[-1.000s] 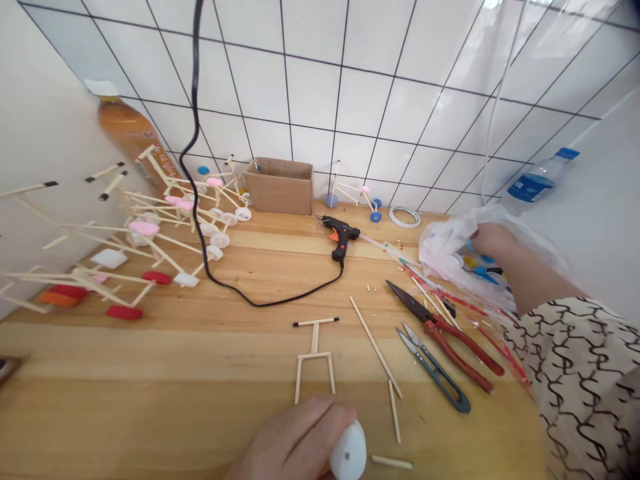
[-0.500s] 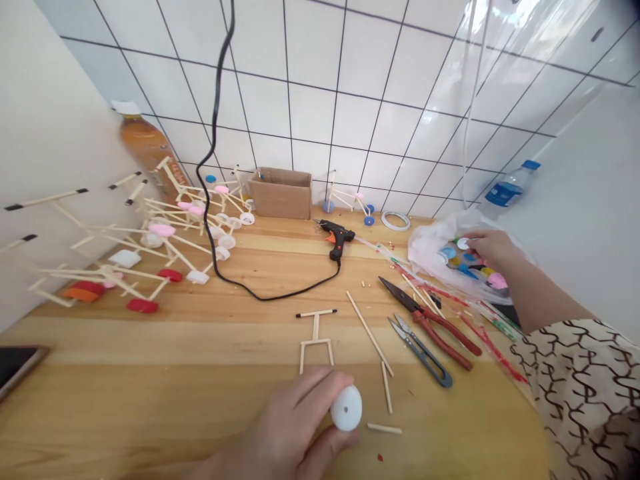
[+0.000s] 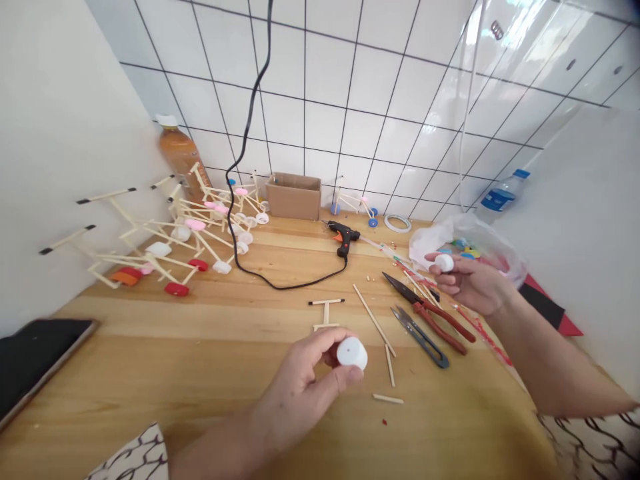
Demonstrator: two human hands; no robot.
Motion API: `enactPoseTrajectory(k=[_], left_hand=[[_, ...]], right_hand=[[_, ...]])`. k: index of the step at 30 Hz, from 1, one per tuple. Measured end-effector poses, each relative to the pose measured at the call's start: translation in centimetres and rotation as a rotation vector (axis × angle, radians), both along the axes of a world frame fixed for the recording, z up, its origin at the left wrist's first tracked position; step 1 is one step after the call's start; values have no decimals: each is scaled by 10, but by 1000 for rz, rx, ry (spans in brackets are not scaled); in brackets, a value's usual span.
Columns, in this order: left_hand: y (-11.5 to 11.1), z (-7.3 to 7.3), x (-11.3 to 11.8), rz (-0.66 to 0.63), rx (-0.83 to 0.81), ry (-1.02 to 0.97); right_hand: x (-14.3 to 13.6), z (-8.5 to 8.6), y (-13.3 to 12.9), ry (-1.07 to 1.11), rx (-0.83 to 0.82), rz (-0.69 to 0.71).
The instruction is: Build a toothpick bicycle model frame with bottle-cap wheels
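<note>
Between the thumb and fingers of my left hand (image 3: 313, 373) is a white bottle cap (image 3: 352, 354) with a small hole in its top. My right hand (image 3: 473, 283), palm partly turned up, holds a smaller white cap (image 3: 444, 263) at its fingertips. It is in front of a clear plastic bag (image 3: 425, 241) of coloured caps. Just beyond my left hand lies a T-shaped stick frame (image 3: 327, 312) with black ends, its lower part hidden by the hand. Loose wooden sticks (image 3: 374, 320) lie to its right.
Red-handled pliers (image 3: 440, 323) and small snips (image 3: 425, 340) lie right of centre. A black glue gun (image 3: 343, 235) trails its cable. Stick models (image 3: 165, 247) crowd the left, near a phone (image 3: 45, 360). A cardboard box (image 3: 293, 195) is by the wall.
My right hand has come out of the bag toward the left with a white cap. My left hand has tilted its cap and sits higher in view. The camera view has shifted.
</note>
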State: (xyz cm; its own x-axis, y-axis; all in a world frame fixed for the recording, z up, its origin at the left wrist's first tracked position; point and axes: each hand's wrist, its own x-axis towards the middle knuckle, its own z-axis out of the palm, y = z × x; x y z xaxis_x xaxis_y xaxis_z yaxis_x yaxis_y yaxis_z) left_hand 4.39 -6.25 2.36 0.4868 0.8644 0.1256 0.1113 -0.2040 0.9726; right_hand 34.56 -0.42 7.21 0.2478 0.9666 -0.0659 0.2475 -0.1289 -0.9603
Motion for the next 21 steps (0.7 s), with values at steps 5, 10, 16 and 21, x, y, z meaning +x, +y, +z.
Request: enactPoseTrajectory(k=[5, 10, 16, 21], left_hand=[[0, 1, 2, -11, -73, -72], [-2, 1, 2, 24, 156, 36], [-4, -5, 1, 18, 487, 149], [-5, -12, -1, -4, 625, 241]], right_hand=[[-64, -5, -50, 397, -268, 240], [-107, -18, -80, 664, -333, 411], [-129, -31, -93, 147, -117, 462], [-140, -37, -96, -196, -48, 369]])
